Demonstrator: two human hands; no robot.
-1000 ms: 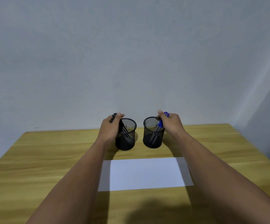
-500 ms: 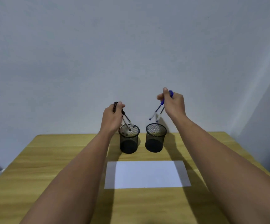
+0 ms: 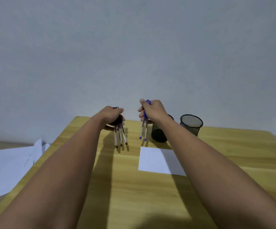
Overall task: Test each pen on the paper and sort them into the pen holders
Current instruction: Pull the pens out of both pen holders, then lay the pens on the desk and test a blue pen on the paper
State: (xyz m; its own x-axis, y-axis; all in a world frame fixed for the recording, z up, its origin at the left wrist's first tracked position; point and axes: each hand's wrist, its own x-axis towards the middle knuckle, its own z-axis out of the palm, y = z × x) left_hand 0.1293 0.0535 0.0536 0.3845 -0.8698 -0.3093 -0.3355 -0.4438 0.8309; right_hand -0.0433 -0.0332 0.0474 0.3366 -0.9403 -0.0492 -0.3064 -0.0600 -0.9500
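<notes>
Pens now out of both holders: I see left hand (image 3: 112,115) clutching black pens (image 3: 120,136), right hand (image 3: 152,110) blue pens (image 3: 143,129); testing on paper (image 3: 157,160) next.

Plain grey wall (image 3: 134,47), wooden table (image 3: 150,195)

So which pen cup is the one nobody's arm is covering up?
Look at the far right part of the wooden table, past the white paper. Two black mesh pen cups stand there by the wall. It is the right-hand cup, fully in view with its round rim showing, while the other cup sits half hidden behind the right hand.
</notes>
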